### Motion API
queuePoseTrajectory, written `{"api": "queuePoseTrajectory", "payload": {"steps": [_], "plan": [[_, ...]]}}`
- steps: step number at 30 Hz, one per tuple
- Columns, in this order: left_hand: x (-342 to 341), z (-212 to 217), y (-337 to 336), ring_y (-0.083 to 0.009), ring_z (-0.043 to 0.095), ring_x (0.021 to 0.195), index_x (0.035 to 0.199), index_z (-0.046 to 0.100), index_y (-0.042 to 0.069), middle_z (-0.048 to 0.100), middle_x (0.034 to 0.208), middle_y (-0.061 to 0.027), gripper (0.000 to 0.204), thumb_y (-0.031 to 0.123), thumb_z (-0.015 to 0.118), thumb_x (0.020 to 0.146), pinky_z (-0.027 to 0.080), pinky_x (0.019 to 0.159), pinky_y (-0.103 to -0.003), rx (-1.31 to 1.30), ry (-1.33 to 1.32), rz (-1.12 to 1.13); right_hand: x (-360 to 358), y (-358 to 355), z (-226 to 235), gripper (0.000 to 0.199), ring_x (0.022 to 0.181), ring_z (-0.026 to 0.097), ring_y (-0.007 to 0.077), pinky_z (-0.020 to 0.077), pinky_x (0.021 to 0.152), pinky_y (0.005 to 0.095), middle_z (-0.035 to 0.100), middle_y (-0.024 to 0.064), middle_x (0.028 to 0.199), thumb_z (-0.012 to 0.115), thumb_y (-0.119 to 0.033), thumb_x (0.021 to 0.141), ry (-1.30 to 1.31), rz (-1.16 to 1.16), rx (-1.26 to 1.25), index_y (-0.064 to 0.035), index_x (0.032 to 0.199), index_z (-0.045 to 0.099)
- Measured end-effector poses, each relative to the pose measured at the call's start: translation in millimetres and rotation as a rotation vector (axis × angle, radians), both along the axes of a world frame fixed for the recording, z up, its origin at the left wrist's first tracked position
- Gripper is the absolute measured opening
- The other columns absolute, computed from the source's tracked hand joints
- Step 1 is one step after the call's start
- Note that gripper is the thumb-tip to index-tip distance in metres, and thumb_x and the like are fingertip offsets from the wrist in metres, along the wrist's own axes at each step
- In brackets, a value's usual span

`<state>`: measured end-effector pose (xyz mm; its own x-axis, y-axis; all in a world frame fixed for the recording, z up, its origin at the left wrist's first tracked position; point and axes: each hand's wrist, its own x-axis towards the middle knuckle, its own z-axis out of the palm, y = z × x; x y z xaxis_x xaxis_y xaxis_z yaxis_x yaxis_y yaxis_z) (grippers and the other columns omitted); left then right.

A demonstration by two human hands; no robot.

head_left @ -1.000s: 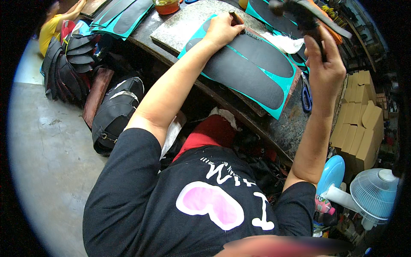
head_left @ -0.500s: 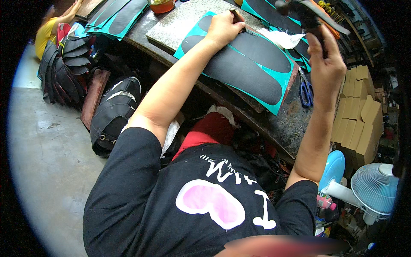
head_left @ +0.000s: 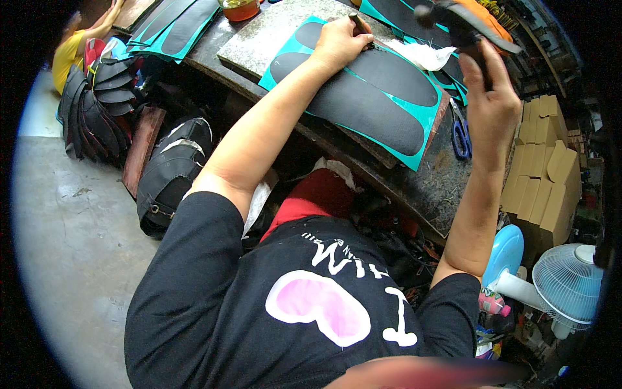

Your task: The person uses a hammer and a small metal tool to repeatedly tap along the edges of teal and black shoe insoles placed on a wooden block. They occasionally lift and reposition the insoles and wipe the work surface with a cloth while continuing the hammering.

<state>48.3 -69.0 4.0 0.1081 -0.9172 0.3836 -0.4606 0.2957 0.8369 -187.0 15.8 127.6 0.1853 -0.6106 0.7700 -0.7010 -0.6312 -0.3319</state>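
My left hand [head_left: 338,47] is closed around a short dark punch [head_left: 356,23], held upright at the far edge of a teal sheet [head_left: 426,115] with black sole-shaped pieces [head_left: 374,118] on it. My fingers hide part of the punch's lower end. To the right, my right hand [head_left: 495,97] grips a hammer [head_left: 468,29] by its handle, raised with the dark head blurred. The sheet lies over a pale stone slab [head_left: 249,44] and a dark workbench [head_left: 437,185].
Blue-handled scissors [head_left: 461,139] and crumpled white cloth [head_left: 427,56] lie right of the sheet. More teal sheets [head_left: 175,29] and an amber jar [head_left: 240,9] sit at the far left. Cardboard boxes [head_left: 541,188] and a fan [head_left: 567,285] stand at right; a person in yellow [head_left: 67,53] is far left.
The raised hammer has shifted slightly left, its head turned a little. My left hand and the punch stay at nearly the same spot on the sheet.
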Motion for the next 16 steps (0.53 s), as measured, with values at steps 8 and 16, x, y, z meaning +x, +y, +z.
{"api": "queuePoseTrajectory", "payload": {"steps": [8, 16], "plan": [[-23.3, 6.6, 12.8, -0.0346, 0.068, 0.076, 0.09, 0.066, 0.006, 0.069, 0.08, -0.0176, 0.016, 0.017, 0.072, 0.08, 0.055, 0.071, -0.04, -0.334, -0.466, 0.1, 17.4, -0.4, -36.9, 0.035, 0.075, 0.068, 0.0335, 0.0531, 0.062, 0.0408, 0.07, 0.0134, 0.087, 0.061, -0.043, 0.091, 0.277, -0.139, 0.147, -0.0184, 0.114, 0.065], [26.5, -7.0, -7.7, -0.0255, 0.072, 0.082, 0.091, 0.072, 0.005, 0.074, 0.085, -0.0112, 0.029, 0.029, 0.077, 0.077, 0.055, 0.077, -0.036, -0.089, -0.003, 0.228, -8.7, -4.6, -38.4, 0.038, 0.075, 0.07, 0.0321, 0.0532, 0.061, 0.0396, 0.071, 0.0137, 0.086, 0.061, -0.045, 0.091, 0.197, -0.208, 0.354, -0.0213, 0.121, 0.064]]}}
